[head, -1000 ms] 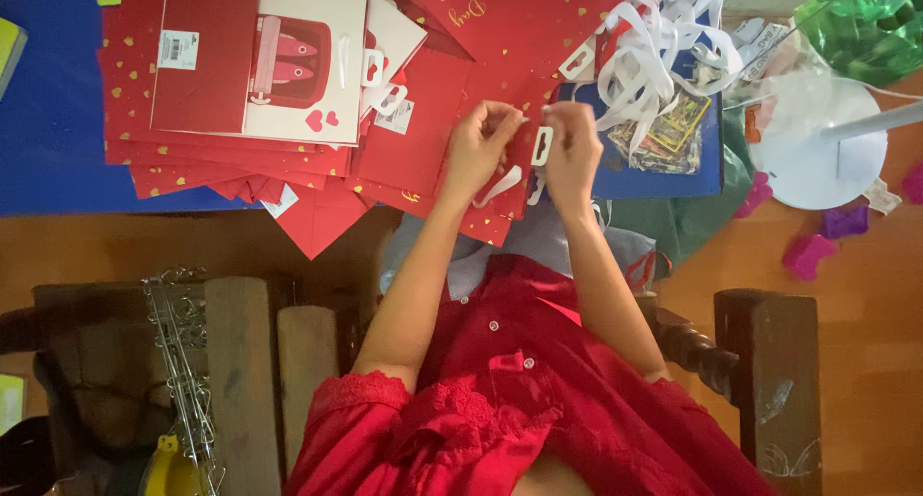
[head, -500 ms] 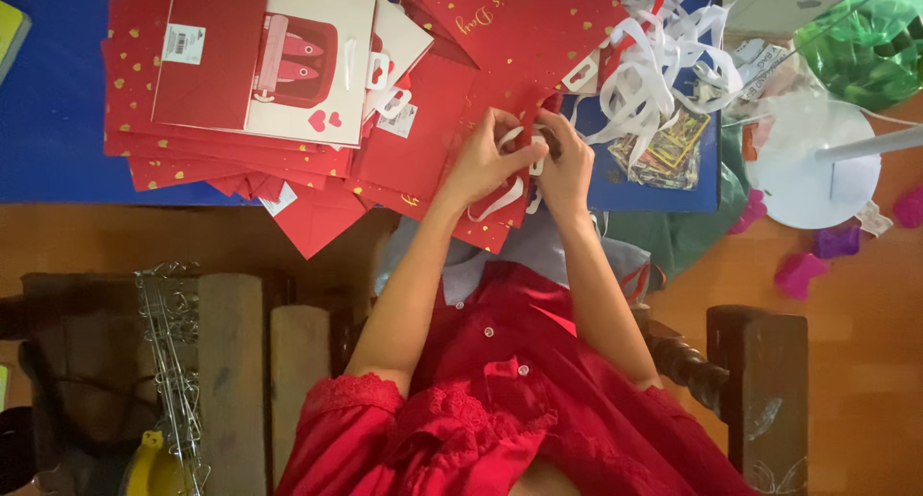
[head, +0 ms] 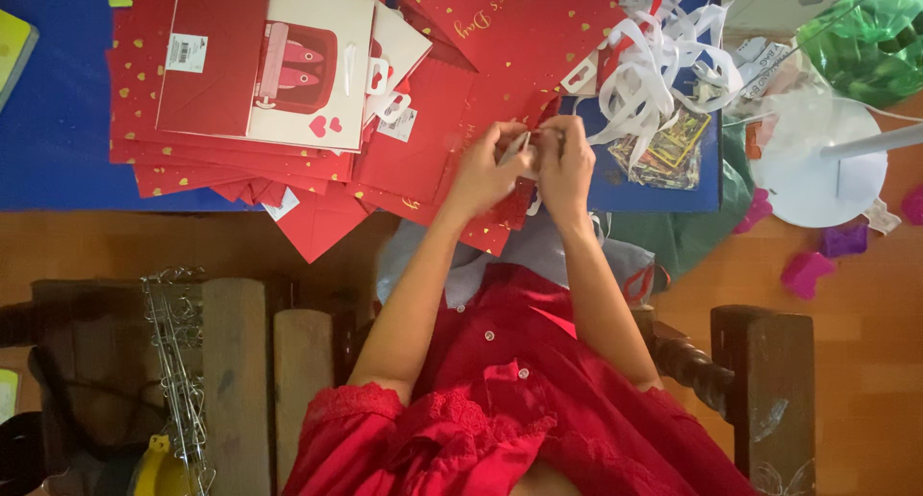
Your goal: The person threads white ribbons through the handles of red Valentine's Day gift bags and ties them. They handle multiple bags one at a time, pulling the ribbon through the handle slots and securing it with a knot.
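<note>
Left hand (head: pixel 481 174) and right hand (head: pixel 567 164) meet at middle of frame, fingers (head: pixel 508 148) pinched on small white tag (head: pixel 524 150) over red paper bag (head: pixel 461 121). Red bags spread across blue tabletop (head: pixel 58 121), hanging past its near edge; too many to count. One cream bag (head: pixel 308 68) on top, upper left. White ribbon pile (head: pixel 663 68) upper right. Bare blue room at far left. Two pink bits (head: pixel 808 265) on floor, right.

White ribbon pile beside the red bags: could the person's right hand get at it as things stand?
Probably yes: the right hand is right next to the white ribbon pile, nothing between, though its fingers look busy with a small piece.
</note>
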`<state>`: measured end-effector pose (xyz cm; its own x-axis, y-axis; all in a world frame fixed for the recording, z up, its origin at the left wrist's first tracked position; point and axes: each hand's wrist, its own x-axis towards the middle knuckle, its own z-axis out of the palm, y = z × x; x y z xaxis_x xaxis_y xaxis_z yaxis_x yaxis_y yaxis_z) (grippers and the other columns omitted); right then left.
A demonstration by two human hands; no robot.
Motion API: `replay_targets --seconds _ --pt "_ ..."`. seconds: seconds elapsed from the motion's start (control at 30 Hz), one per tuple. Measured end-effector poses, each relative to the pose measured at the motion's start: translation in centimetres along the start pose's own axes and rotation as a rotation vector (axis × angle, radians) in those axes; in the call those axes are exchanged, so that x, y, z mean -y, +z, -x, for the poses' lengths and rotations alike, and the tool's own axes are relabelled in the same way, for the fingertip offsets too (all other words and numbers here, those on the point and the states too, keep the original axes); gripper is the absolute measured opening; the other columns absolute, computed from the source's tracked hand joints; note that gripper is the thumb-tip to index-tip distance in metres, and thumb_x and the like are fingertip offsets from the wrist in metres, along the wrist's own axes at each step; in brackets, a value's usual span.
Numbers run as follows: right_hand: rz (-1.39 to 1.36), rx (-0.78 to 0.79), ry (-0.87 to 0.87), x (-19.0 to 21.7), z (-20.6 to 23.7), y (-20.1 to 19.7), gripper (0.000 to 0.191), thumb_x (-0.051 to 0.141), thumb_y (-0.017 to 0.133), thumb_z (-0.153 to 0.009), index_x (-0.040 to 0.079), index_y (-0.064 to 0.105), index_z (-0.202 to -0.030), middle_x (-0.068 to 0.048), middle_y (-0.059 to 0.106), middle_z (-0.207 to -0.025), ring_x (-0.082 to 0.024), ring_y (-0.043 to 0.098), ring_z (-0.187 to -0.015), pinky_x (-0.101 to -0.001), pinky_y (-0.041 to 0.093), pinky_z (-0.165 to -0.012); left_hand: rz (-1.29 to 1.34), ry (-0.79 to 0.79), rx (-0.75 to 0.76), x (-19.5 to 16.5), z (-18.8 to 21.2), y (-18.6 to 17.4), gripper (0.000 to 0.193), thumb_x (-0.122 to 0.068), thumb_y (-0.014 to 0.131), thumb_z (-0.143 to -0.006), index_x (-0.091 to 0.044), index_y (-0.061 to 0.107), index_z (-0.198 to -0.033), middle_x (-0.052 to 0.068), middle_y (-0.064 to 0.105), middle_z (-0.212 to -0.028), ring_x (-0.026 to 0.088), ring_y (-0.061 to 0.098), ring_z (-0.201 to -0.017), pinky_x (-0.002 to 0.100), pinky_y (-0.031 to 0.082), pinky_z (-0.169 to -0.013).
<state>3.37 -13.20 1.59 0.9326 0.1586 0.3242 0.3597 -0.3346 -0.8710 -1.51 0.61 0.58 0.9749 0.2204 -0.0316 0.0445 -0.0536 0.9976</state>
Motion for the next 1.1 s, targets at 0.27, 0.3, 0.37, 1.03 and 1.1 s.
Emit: replay_targets --seconds 0.27,0.3,0.37,1.03,1.1 --pt "-0.287 0.02 0.059 0.2 0.1 -0.2 0.017 -0.001 0.051 -0.107 0.003 0.066 -0.113 -0.006 0.067 -0.095 -0.008 0.061 -0.076 -0.026 0.05 -0.068 0.098 -0.057 0.044 0.7 -0.4 -0.5 0.042 -0.024 0.063 -0.097 -0.002 0.066 -0.132 0.007 0.073 -0.104 0.01 0.067 -0.086 0.025 0.056 -0.068" --pt "-0.191 0.023 -0.018 0.5 0.1 -0.3 0.018 -0.002 0.053 -0.104 0.002 0.067 -0.114 -0.007 0.068 -0.098 -0.01 0.064 -0.08 -0.0268 0.051 -0.071 0.152 -0.024 0.048 0.8 -0.3 -0.6 0.042 -0.024 0.062 -0.097 -0.002 0.064 -0.133 0.006 0.074 -0.111 0.009 0.068 -0.091 0.025 0.058 -0.069" --pt "0.0 0.031 -0.173 1.0 0.0 -0.5 0.021 -0.005 0.058 -0.099 0.001 0.069 -0.116 -0.01 0.071 -0.105 -0.015 0.07 -0.086 -0.0284 0.054 -0.075 0.166 -0.087 0.057 0.8 -0.3 -0.9 0.042 -0.024 0.061 -0.097 -0.002 0.065 -0.132 0.006 0.074 -0.109 0.009 0.068 -0.089 0.026 0.058 -0.067" --pt "-0.109 -0.065 0.033 1.0 -0.1 -0.3 0.02 0.001 0.063 -0.098 0.001 0.061 -0.118 -0.008 0.062 -0.099 -0.012 0.058 -0.072 -0.0296 0.049 -0.066 0.249 0.007 0.094 3.0 -0.8 -1.4 0.037 -0.017 0.062 -0.104 0.001 0.067 -0.136 0.008 0.074 -0.119 0.013 0.069 -0.105 0.029 0.059 -0.088" --pt "0.049 -0.059 -0.105 1.4 -0.1 -0.2 0.023 -0.001 0.069 -0.094 0.0 0.065 -0.117 -0.011 0.061 -0.106 -0.015 0.058 -0.078 -0.0297 0.049 -0.068 0.222 -0.004 0.081 2.6 -0.6 -1.5 0.038 -0.018 0.062 -0.102 0.0 0.066 -0.135 0.008 0.075 -0.12 0.013 0.07 -0.106 0.029 0.059 -0.087"
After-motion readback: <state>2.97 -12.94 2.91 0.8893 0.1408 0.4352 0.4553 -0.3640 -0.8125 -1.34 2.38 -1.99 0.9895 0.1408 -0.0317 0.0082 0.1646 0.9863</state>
